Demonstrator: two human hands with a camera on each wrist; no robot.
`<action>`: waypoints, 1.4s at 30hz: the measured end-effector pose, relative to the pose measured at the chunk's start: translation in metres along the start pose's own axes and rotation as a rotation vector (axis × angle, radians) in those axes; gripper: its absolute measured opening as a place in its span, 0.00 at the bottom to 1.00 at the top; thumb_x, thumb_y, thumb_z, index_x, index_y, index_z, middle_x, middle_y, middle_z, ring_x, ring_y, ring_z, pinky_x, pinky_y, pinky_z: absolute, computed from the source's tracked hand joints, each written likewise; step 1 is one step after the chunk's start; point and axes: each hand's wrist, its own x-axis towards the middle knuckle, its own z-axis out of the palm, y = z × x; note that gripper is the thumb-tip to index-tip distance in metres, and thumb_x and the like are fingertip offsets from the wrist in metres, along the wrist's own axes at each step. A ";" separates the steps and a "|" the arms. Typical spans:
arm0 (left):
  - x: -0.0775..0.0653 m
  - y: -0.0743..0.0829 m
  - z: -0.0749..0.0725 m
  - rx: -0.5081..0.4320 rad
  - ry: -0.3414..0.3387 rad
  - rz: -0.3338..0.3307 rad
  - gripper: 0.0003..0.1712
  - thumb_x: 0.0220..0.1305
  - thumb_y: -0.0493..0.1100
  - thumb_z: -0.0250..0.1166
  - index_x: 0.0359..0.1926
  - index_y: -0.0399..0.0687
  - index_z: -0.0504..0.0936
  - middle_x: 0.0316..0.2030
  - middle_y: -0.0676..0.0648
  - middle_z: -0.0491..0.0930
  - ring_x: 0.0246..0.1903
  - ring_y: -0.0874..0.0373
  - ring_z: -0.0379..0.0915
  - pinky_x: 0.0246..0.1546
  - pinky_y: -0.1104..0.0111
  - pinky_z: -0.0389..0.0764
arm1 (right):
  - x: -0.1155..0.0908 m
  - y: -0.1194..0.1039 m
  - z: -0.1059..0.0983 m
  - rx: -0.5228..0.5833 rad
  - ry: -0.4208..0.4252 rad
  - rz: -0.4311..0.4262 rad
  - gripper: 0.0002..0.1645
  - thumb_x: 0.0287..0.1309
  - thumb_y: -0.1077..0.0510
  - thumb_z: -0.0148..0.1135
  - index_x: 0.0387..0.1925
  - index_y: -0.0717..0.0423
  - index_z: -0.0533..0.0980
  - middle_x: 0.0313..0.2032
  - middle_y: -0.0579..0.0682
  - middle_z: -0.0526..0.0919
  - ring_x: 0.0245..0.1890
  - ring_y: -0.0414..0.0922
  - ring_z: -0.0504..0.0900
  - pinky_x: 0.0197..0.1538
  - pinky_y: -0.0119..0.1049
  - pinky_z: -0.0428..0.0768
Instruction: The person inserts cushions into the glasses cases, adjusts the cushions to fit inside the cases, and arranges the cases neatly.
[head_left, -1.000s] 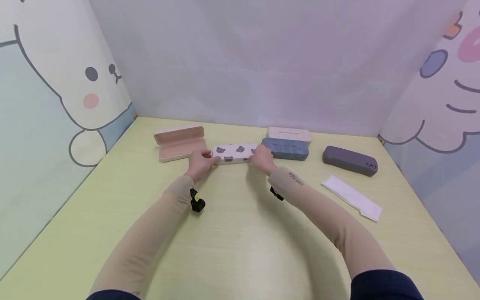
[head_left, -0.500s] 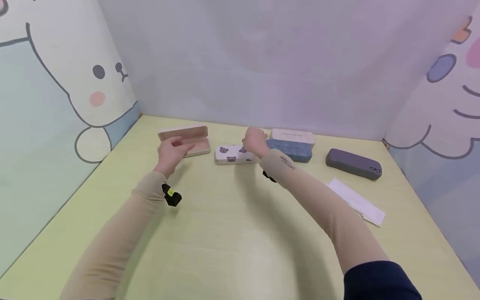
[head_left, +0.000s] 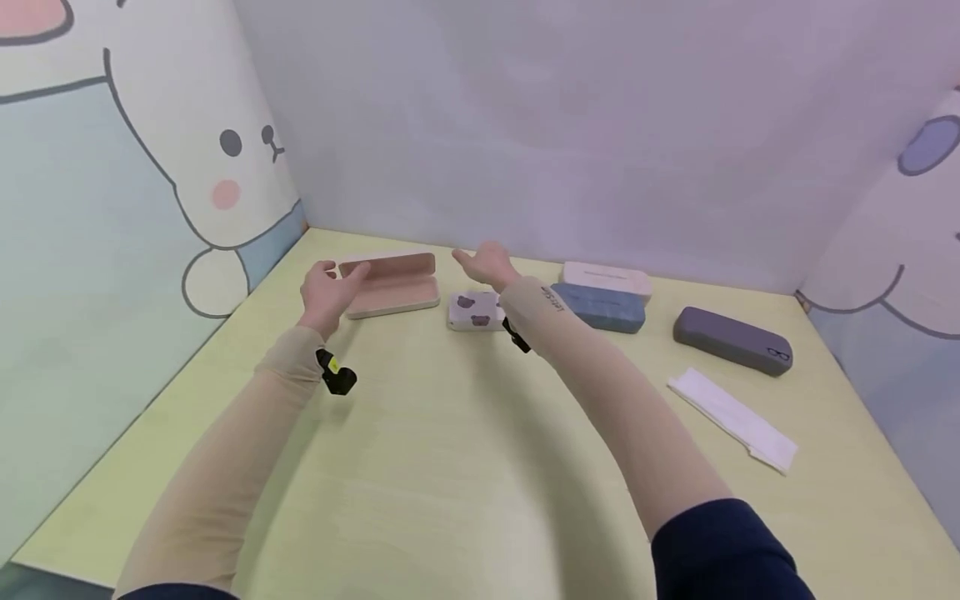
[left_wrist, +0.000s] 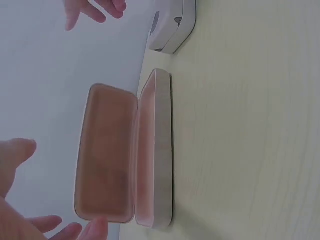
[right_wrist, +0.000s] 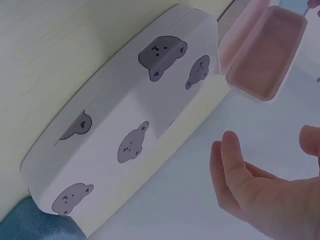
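Note:
An open glasses case [head_left: 393, 293] with a pink lining lies at the back left, its lid raised. My left hand [head_left: 326, 298] is at this case's left end, fingers spread; in the left wrist view a fingertip [left_wrist: 97, 227] overlaps the lid's edge. To the right lies a closed white glasses case [right_wrist: 107, 135] with grey bear heads, partly hidden by my right forearm in the head view. My right hand [head_left: 487, 265] hovers beyond the bear case, thumb and fingers apart and holding nothing, between it and the pink-lined case.
A blue glasses case [head_left: 603, 308] and a pale pink one [head_left: 607, 277] lie behind my right forearm. Farther right are a dark purple case [head_left: 731, 340] and a folded white cloth [head_left: 735, 419]. A fabric wall [head_left: 525, 125] stands along the table's back edge.
Both hands have let go of the bear case. My left hand has moved left to the open case; my right hand has risen and shifted left. The head view has turned slightly left.

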 end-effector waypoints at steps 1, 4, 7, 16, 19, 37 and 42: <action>0.001 -0.001 0.000 -0.011 0.007 -0.017 0.49 0.62 0.65 0.54 0.72 0.39 0.48 0.70 0.36 0.54 0.68 0.44 0.54 0.67 0.55 0.63 | 0.000 -0.001 0.001 0.020 -0.003 -0.014 0.27 0.67 0.39 0.45 0.28 0.59 0.68 0.30 0.49 0.68 0.31 0.42 0.69 0.45 0.34 0.71; 0.005 -0.004 0.001 -0.050 0.016 -0.074 0.50 0.62 0.67 0.50 0.72 0.40 0.47 0.70 0.37 0.53 0.67 0.45 0.56 0.67 0.55 0.64 | 0.001 -0.002 0.006 0.081 -0.037 -0.028 0.36 0.66 0.36 0.43 0.50 0.65 0.72 0.51 0.56 0.77 0.52 0.47 0.76 0.60 0.38 0.72; 0.008 -0.008 0.002 -0.090 0.014 -0.119 0.51 0.62 0.69 0.48 0.72 0.40 0.45 0.71 0.38 0.50 0.67 0.46 0.57 0.66 0.56 0.65 | 0.003 -0.002 0.013 0.140 -0.080 -0.018 0.46 0.65 0.31 0.40 0.68 0.62 0.58 0.70 0.57 0.61 0.71 0.53 0.60 0.71 0.46 0.62; 0.018 -0.017 0.006 -0.155 -0.030 -0.182 0.51 0.62 0.72 0.43 0.74 0.44 0.43 0.74 0.42 0.45 0.72 0.48 0.46 0.67 0.55 0.64 | 0.015 -0.004 0.032 0.171 -0.099 0.038 0.48 0.64 0.26 0.32 0.71 0.56 0.53 0.71 0.55 0.60 0.71 0.53 0.60 0.71 0.47 0.61; 0.022 -0.020 0.010 -0.175 -0.034 -0.198 0.50 0.63 0.71 0.43 0.74 0.45 0.44 0.74 0.42 0.45 0.72 0.49 0.46 0.68 0.54 0.62 | 0.018 -0.005 0.038 0.170 -0.101 0.053 0.49 0.64 0.26 0.32 0.72 0.57 0.51 0.71 0.55 0.58 0.71 0.53 0.59 0.72 0.45 0.60; 0.032 -0.016 0.036 -0.178 0.052 -0.222 0.41 0.64 0.66 0.47 0.71 0.48 0.58 0.71 0.44 0.57 0.71 0.48 0.50 0.72 0.59 0.55 | 0.028 -0.008 0.052 0.143 -0.055 0.105 0.43 0.68 0.32 0.28 0.63 0.62 0.65 0.55 0.60 0.75 0.48 0.55 0.78 0.43 0.38 0.73; 0.032 -0.015 0.035 -0.193 0.073 -0.214 0.38 0.65 0.64 0.49 0.70 0.49 0.60 0.71 0.45 0.58 0.71 0.49 0.51 0.72 0.60 0.56 | 0.026 -0.014 0.056 0.112 -0.028 0.078 0.38 0.70 0.36 0.34 0.60 0.64 0.67 0.57 0.61 0.74 0.46 0.51 0.74 0.48 0.40 0.74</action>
